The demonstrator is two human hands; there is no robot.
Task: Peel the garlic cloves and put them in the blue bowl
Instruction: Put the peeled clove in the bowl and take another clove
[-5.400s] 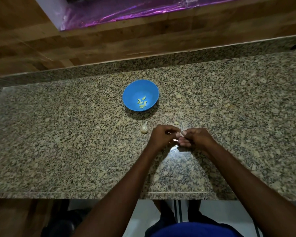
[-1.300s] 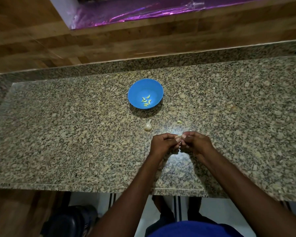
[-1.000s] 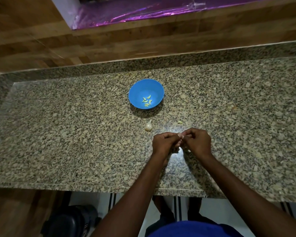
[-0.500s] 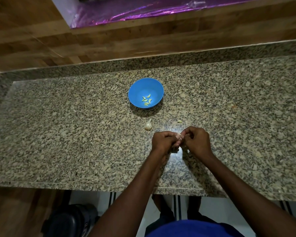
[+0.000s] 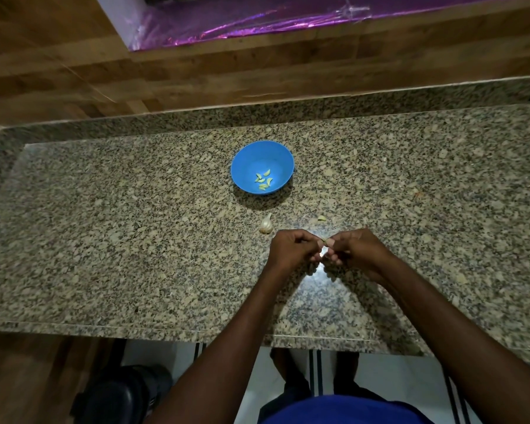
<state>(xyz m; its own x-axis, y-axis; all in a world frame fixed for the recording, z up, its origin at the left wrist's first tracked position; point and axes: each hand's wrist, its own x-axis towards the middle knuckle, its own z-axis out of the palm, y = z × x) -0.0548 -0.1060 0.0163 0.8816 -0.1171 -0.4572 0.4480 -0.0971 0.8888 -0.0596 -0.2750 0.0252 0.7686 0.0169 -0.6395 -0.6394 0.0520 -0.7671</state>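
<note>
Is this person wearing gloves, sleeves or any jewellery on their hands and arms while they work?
No. The left hand and right hand are bare, with no gloves, and no ring, watch or bracelet shows. Both forearms are uncovered all the way to the bottom of the picture, so no sleeve is visible. A blue garment shows at the bottom edge.

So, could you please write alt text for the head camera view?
Left hand and right hand pinch a garlic clove between them above a granite counter. Beyond sit a blue bowl holding peeled cloves and an unpeeled piece of garlic.
</note>
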